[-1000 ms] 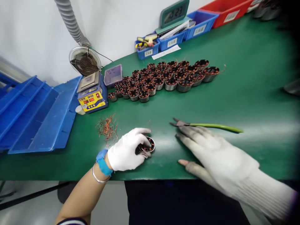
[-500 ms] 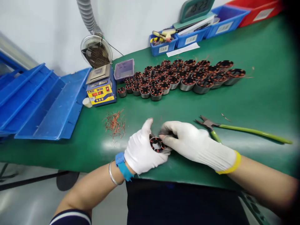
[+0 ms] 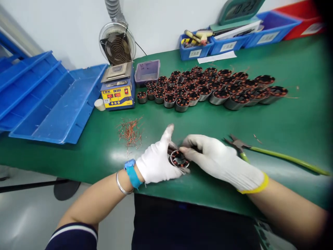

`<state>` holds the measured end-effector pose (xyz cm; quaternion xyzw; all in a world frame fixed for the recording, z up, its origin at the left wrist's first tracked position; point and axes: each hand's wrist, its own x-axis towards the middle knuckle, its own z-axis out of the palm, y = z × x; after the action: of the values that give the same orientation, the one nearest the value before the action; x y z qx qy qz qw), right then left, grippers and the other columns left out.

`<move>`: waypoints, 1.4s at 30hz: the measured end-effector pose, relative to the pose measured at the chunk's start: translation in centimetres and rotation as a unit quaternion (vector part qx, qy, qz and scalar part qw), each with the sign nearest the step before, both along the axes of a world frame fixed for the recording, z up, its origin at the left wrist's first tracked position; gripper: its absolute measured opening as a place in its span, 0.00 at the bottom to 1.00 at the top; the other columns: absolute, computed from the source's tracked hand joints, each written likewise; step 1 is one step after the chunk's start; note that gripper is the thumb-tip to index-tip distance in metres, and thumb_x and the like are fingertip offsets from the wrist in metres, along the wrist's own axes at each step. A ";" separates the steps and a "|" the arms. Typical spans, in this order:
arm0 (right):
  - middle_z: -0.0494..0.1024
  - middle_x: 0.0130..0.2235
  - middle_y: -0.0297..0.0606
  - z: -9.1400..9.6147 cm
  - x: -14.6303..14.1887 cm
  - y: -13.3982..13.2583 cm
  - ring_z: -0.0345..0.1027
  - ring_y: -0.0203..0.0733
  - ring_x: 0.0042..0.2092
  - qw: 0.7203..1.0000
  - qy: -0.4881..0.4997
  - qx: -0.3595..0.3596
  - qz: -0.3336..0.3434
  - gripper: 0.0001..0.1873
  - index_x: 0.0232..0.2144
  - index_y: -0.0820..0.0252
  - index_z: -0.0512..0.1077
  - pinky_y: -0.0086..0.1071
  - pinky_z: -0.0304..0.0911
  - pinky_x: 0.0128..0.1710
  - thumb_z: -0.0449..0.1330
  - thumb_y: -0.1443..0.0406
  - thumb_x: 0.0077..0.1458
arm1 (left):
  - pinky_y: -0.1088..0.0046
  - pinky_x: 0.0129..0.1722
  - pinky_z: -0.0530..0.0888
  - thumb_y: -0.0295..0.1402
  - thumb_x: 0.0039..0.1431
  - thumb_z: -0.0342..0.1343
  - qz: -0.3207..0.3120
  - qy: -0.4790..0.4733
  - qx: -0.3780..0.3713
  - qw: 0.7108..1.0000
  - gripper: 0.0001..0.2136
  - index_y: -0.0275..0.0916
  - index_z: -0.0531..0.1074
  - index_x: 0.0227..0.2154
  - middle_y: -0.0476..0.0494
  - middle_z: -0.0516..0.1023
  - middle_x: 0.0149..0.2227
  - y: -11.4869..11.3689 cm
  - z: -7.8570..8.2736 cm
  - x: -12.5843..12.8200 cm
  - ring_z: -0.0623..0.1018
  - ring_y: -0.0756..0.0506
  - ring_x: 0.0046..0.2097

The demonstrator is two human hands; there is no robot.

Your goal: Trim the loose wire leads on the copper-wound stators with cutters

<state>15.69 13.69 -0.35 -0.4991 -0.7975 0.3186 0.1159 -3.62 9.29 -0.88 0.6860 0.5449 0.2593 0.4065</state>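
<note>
Around a small motor stator, a metal ring with copper windings inside, the gloved fingers of my left hand are wrapped, thumb raised. The stator's open face points up toward me. Thumb and forefinger of my right hand, also gloved, are pinched together at the stator's upper right edge. What lies between those fingertips is too small to make out. Right of my right hand lie cutting pliers with green handles. A loose pile of cut copper wire bits lies left of my left hand.
Several wound stators stand in rows behind my hands. Behind the wire pile are a yellow-and-blue solder pot, a purple tray and a fan. Blue trays lie at left, tool bins at the back right.
My view has shifted, so the bench things appear farther right and the trays lower edge higher. Both hands stay at the stator, which has tilted slightly; the right fingers remain pinched at its edge.
</note>
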 end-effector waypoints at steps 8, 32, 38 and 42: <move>0.81 0.37 0.41 -0.2 0.7 -0.9 0.75 0.48 0.37 0.990 -0.088 0.103 -0.027 0.19 0.39 0.56 0.76 0.36 0.62 0.33 0.49 0.54 0.63 | 0.55 0.53 0.77 0.40 0.44 0.71 -0.033 0.022 -0.024 0.999 0.60 0.41 0.36 0.73 0.40 0.82 0.49 0.5 0.8 -0.6 0.82 0.35 0.51; 0.83 0.44 0.42 -1.7 2.7 -4.3 0.78 0.47 0.33 0.957 -0.128 0.250 0.079 0.22 0.54 0.55 0.74 0.35 0.66 0.27 0.50 0.55 0.66 | 0.55 0.54 0.76 0.42 0.49 0.69 -0.147 0.024 0.052 0.987 0.47 0.39 0.53 0.69 0.37 0.82 0.52 1.6 0.2 -1.7 0.81 0.35 0.52; 0.83 0.38 0.38 -2.7 3.2 -2.6 0.78 0.46 0.37 0.980 -0.104 0.120 0.117 0.19 0.41 0.53 0.80 0.35 0.68 0.35 0.48 0.61 0.66 | 0.55 0.55 0.76 0.44 0.49 0.68 -0.131 0.047 0.093 0.986 0.39 0.39 0.63 0.64 0.38 0.81 0.51 1.0 0.5 -1.2 0.80 0.35 0.53; 0.83 0.37 0.37 -1.3 3.2 -2.4 0.77 0.45 0.37 0.990 -0.081 0.061 0.099 0.18 0.39 0.53 0.80 0.35 0.67 0.36 0.49 0.62 0.64 | 0.61 0.50 0.77 0.43 0.56 0.64 -0.093 0.045 0.145 0.984 0.21 0.40 0.74 0.50 0.40 0.82 0.47 0.2 0.4 0.0 0.81 0.40 0.46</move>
<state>18.89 11.26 -1.66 -0.4342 -0.8675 0.2378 0.0491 -3.65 9.50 -0.45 0.7965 0.4531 0.2654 0.2999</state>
